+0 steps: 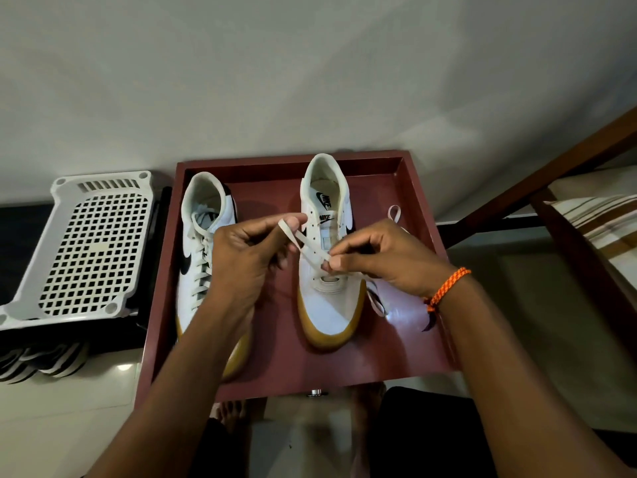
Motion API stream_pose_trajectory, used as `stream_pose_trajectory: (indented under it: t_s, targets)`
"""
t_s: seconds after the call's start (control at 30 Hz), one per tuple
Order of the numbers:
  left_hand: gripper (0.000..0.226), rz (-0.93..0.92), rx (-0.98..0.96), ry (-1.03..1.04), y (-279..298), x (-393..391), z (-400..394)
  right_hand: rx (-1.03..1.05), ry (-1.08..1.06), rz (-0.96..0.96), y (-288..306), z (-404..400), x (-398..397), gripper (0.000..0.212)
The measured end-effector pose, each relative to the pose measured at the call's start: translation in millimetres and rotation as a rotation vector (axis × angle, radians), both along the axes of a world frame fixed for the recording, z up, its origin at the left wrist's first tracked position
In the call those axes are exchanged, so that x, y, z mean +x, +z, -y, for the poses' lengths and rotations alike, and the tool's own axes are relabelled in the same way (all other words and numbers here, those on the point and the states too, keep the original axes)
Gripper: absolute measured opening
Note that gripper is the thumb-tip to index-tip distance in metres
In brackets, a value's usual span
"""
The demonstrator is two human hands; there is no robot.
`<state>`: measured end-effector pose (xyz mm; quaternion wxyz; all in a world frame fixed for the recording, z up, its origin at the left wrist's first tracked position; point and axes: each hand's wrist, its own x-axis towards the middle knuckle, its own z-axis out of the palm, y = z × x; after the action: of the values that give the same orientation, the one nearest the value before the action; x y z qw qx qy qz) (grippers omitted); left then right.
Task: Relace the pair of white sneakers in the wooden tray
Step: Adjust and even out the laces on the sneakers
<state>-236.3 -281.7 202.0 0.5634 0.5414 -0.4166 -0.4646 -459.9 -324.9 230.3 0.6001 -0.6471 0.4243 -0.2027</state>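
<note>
Two white sneakers with gum soles stand in a dark red wooden tray (406, 188), toes toward me. The left sneaker (200, 243) is laced up its front. The right sneaker (327, 298) has bare eyelets over most of its tongue. A flat white lace (303, 241) stretches between my hands above the right sneaker. My left hand (248, 257) pinches one end of it. My right hand (382, 257) pinches the lace near the lower eyelets. More of the lace trails beside the shoe on the tray's right (375, 301).
A white perforated plastic basket (89, 250) lies tipped over left of the tray. Striped slippers (44, 360) sit below it. A wooden furniture frame (558, 215) with striped cloth rises on the right. A grey wall stands behind. My bare feet (234, 408) show beneath the tray's near edge.
</note>
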Motion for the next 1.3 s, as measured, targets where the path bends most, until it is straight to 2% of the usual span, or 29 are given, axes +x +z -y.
stream_pose_trajectory:
  t_s: [0.13,0.17,0.2,0.27,0.33,0.4,0.43,0.5,0.57,0.63,0.73,0.8,0.9,0.97,1.03,1.13,1.23,1.3]
  targets:
    - [0.02,-0.04,0.018,-0.001,4.4,9.1,-1.1,-0.019,0.106,-0.525,-9.4,5.3,-35.2,0.009]
    - [0.019,-0.041,0.018,-0.01,5.6,9.3,-1.2,-0.036,0.094,-0.573,-9.9,5.5,-39.6,0.014]
    - [0.018,-0.045,0.021,-0.021,5.9,8.2,-0.9,-0.062,0.054,-0.531,-9.7,6.8,-40.0,0.021]
    - [0.017,-0.061,0.032,-0.048,5.8,3.3,-0.9,-0.128,-0.1,-0.296,-3.1,7.9,-28.5,0.028]
    - [0.017,-0.066,0.042,-0.076,5.3,-1.1,-1.3,-0.181,-0.259,-0.065,2.9,6.3,-6.9,0.027]
    - [0.017,-0.053,0.039,-0.095,5.3,-3.1,-1.7,-0.217,-0.246,0.005,-0.4,0.5,17.8,0.018]
    - [0.017,-0.047,0.036,-0.1,5.4,-3.7,-1.9,-0.233,-0.189,0.006,-1.9,-5.1,28.5,0.014]
    - [0.018,-0.045,0.033,-0.097,4.7,-3.7,-1.9,-0.254,-0.083,-0.013,-8.2,-10.9,36.0,0.023]
    - [0.021,-0.064,0.035,-0.08,4.4,-2.2,-1.5,-0.213,-0.004,-0.056,-9.2,-5.1,25.5,0.018]
    - [0.021,-0.101,0.036,-0.049,4.6,0.8,-0.2,-0.167,0.114,-0.215,-8.9,3.0,2.6,0.014]
    - [0.019,-0.134,0.042,-0.018,4.4,4.8,0.4,-0.104,0.227,-0.578,-14.6,4.4,-31.5,0.016]
    - [0.021,-0.104,0.039,-0.043,2.8,4.3,0.1,-0.101,0.124,-0.504,-14.1,3.8,-32.0,0.015]
    - [0.02,-0.106,0.06,-0.069,2.1,-2.0,0.0,-0.225,-0.205,-0.127,-5.0,3.3,1.4,0.022]
    - [0.018,-0.102,0.067,-0.076,1.8,-5.4,-0.3,-0.236,-0.222,0.004,-2.0,-2.8,28.2,0.023]
    - [0.019,-0.109,0.063,-0.078,1.5,-5.9,-0.5,-0.245,-0.116,-0.002,-7.7,-11.3,43.7,0.011]
    - [0.02,-0.09,0.067,-0.056,0.1,-0.7,1.0,-0.148,0.039,-0.069,-12.6,-8.3,29.4,0.022]
    - [0.021,-0.07,0.073,-0.041,-3.1,3.2,1.7,0.013,0.224,-0.242,-9.0,-1.4,-0.2,0.017]
    - [0.021,-0.056,0.093,-0.078,-6.0,-0.4,0.7,-0.014,0.186,-0.343,-12.9,0.3,-7.6,0.02]
